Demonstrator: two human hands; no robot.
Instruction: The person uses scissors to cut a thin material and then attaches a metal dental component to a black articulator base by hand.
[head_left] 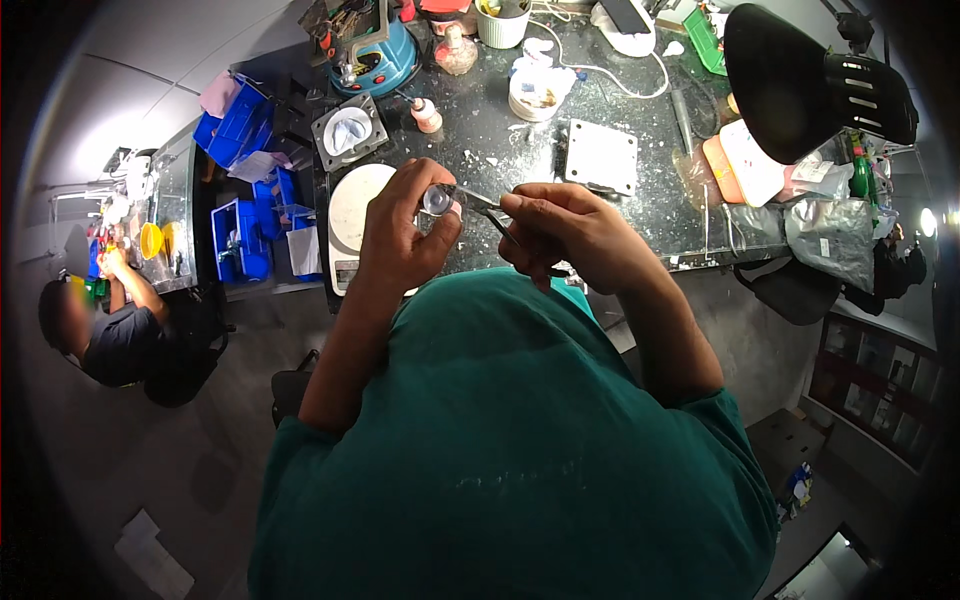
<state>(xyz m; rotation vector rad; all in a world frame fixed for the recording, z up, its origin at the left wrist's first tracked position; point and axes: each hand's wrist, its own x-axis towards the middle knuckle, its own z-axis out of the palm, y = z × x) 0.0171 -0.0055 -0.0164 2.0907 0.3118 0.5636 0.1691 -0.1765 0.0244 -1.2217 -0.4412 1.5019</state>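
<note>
A small clear round piece (437,200) sits pinched between thumb and forefinger of the left hand (408,222). At three o'clock from it, the right hand (572,228) grips a slim metal tool (484,202). A round-topped scale (352,198) lies at nine, a small pink bottle (426,117) at twelve.

Worn on my head, the left of two side-by-side fisheye cameras looks steeply down over my green shirt (510,430). My left hand (405,225) and right hand (572,232) sit close below, mid-view; the table (465,150) spreads beyond them. Upright picture, edges bending toward a dark round rim, floor (230,440) showing at both sides.
</note>
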